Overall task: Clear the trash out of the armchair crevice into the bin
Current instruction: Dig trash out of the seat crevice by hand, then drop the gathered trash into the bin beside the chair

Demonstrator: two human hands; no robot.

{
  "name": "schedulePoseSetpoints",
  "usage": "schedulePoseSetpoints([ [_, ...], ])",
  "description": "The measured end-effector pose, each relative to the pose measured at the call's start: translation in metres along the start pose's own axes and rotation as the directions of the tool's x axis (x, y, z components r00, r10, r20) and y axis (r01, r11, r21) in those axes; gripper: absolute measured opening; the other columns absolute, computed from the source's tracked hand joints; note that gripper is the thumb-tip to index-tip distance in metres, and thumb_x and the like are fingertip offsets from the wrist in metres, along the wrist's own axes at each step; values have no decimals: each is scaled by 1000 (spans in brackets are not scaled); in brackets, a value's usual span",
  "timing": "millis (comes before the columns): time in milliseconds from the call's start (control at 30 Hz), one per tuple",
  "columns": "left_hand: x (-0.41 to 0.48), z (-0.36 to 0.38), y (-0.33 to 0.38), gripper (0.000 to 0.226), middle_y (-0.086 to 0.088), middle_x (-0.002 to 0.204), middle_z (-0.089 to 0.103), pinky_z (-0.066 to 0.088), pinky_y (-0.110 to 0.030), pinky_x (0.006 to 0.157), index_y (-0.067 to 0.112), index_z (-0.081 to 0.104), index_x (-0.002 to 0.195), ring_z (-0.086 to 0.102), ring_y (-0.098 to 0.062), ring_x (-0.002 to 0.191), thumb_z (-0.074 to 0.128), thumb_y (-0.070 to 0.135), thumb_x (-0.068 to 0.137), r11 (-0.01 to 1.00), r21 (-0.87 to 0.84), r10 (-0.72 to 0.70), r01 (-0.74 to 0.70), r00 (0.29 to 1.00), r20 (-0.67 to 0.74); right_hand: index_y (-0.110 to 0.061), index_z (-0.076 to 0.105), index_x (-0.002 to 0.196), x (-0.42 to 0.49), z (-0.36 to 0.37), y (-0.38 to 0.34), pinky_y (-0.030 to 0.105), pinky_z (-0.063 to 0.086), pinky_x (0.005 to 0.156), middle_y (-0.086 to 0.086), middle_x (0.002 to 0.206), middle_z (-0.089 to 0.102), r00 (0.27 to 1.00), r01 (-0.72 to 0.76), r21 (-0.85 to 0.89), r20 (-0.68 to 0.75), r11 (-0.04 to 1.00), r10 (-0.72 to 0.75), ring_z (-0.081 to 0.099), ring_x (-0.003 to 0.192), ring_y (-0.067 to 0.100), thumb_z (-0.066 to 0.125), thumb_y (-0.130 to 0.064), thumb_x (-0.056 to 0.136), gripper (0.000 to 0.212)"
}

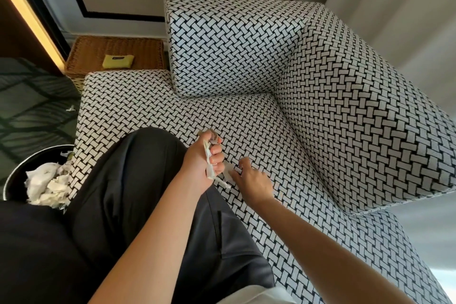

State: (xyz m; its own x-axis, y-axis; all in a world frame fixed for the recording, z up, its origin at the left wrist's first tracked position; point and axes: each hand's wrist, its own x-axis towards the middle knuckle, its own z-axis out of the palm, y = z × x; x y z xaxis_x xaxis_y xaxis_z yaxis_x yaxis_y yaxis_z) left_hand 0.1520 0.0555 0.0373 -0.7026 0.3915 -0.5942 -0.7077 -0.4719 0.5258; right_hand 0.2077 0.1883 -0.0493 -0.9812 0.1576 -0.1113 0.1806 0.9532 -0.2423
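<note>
We count one armchair [234,39], one bin [32,159] lower left, one wicker basket [98,47] upper left, one yellow pouch [118,60] on it, one scrap [71,108] mid-left, one paper wad [209,155] centre, two hands: left hand [199,158], right hand [249,180].

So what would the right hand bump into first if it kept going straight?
The right hand would probably meet the small white paper scrap on the black-and-white woven seat cushion, right at its fingertips.

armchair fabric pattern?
The armchair has a black-and-white basket-weave pattern, shown best in the head view, the only one.
</note>
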Motion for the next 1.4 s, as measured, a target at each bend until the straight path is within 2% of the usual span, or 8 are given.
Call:
schedulePoseSetpoints([
  [233, -23, -18, 45, 55, 6, 31, 36, 24, -3, 32, 15, 48, 49, 32, -4, 20, 29, 32, 97, 994, -101, 56, -47, 995, 88, -12, 39, 124, 25, 3, -29, 27, 49, 59, 6, 97, 62, 970, -78, -254, 204, 964, 132, 55, 73, 17, 38, -42, 97, 40],
  [467, -52, -62, 103, 38, 7, 37, 33, 18, -7, 30, 16, 42, 60, 27, -4, 23, 37, 26, 96, 979, -50, 193, -198, 976, -96, -9, 55, 87, 80, -53, -91, 28, 46, 52, 6, 73, 57, 992, -12, 400, 121, 916, -40, 45, 51, 11, 35, -34, 99, 33],
  [633, -69, -133, 158, 40, 6, 30, 29, 16, -5, 32, 18, 31, 59, 25, -4, 20, 27, 25, 98, 974, 34, 226, -226, 935, -274, -10, 50, 71, 109, -80, -213, 26, 35, 58, 0, 63, 43, 890, 307, 432, 185, 848, -416, 40, 58, 11, 36, -29, 99, 36],
  [833, -64, -265, 195, 34, 4, 43, 32, 20, -6, 36, 15, 36, 61, 22, -9, 23, 37, 18, 94, 957, 49, 247, -286, 714, -656, -11, 40, 58, 129, -19, -345, 23, 28, 46, 2, 55, 36, 754, 353, 505, 345, 788, -559, 34, 48, 13, 43, -22, 96, 40],
  [967, -42, -337, 198, 31, -4, 42, 36, 26, -11, 37, 5, 49, 68, 28, -16, 24, 37, 19, 93, 971, 102, 208, -218, 546, -812, -1, 52, 66, 134, 47, -399, 31, 38, 65, 14, 70, 51, 688, 316, 480, 478, 818, -546, 47, 67, 19, 43, -24, 96, 39],
  [1100, -12, -389, 197, 40, -14, 63, 50, 39, -29, 48, -10, 54, 116, 42, -24, 49, 39, 20, 94, 974, 192, 225, -118, 461, -858, -10, 39, 54, 145, 110, -431, 29, 31, 64, 7, 63, 45, 664, 288, 403, 570, 869, -484, 46, 72, 22, 41, -21, 96, 43],
  [1300, 32, -423, 200, 49, -27, 126, 54, 43, -45, 100, -7, 50, 124, 52, -40, 116, 32, 30, 98, 963, 265, 221, 41, 441, -870, -14, 39, 55, 166, 173, -446, 34, 41, 89, 15, 102, 64, 689, 228, 356, 599, 906, -409, 53, 107, 28, 39, -23, 95, 41],
  [1400, 45, -438, 195, 60, -23, 129, 52, 39, -44, 104, -3, 43, 133, 50, -38, 118, 29, 43, 97, 974, 173, 85, 146, 473, -877, -14, 38, 54, 169, 186, -441, 27, 32, 74, 0, 68, 46, 693, 166, 361, 619, 918, -369, 42, 86, 17, 39, -19, 95, 41],
])
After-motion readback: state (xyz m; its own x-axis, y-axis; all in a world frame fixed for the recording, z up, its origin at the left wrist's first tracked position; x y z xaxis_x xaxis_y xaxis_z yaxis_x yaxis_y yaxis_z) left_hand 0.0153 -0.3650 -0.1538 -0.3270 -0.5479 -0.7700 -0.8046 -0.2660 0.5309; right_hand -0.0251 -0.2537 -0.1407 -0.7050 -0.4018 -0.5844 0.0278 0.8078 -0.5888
